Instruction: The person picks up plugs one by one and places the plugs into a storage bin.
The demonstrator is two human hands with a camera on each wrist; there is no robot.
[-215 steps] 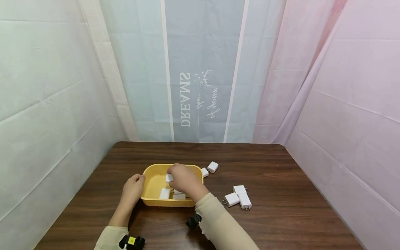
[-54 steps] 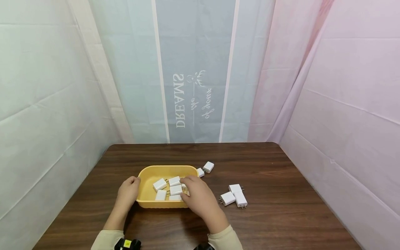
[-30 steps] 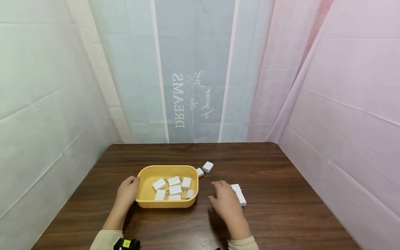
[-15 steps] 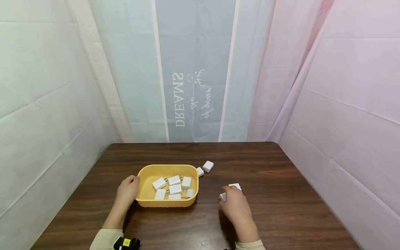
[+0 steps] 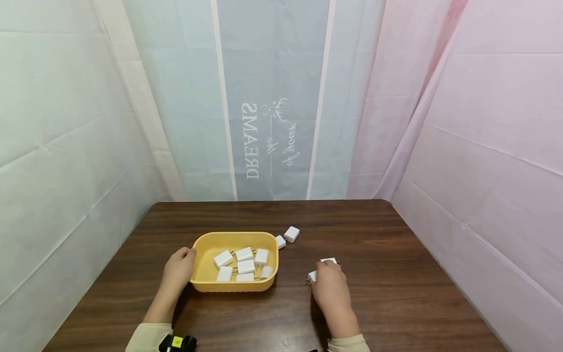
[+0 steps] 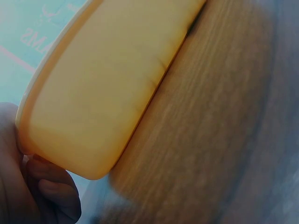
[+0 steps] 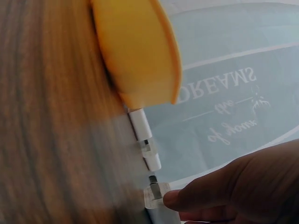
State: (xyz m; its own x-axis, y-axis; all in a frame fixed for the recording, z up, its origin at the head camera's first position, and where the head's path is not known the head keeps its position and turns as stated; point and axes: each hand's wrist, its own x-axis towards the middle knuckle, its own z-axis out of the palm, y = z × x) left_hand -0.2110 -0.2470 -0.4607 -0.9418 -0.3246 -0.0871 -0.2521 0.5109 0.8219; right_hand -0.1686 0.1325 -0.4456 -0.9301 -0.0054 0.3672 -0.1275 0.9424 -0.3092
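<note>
My left hand (image 5: 179,268) grips the left end of a yellow plastic bin (image 5: 234,287), thumb at the rim; in the left wrist view curled fingers (image 6: 53,186) show below the bin's corner. Several white plug-in chargers (image 5: 246,266) lie loose in the bin, metal prongs showing. To the right of the bin, my right hand (image 5: 332,291) is lowered over a small group of chargers and pinches one white charger (image 5: 312,277), its prongs pointing left. Another charger (image 5: 329,260) peeks out beyond the fingers; my hand hides the rest. The right wrist view shows the thumb (image 7: 175,199) against the pinched charger.
Two more chargers (image 5: 292,234) lie on the dark wooden table (image 5: 378,234), just beyond the bin's right rear corner. Pale fabric curtains (image 5: 198,98) hang behind and beside the table, with mirrored lettering at the back.
My right hand has left the bin, moved right and come down on the charger group, taking hold of one. More chargers lie in the bin than at first. The left hand stays on the bin.
</note>
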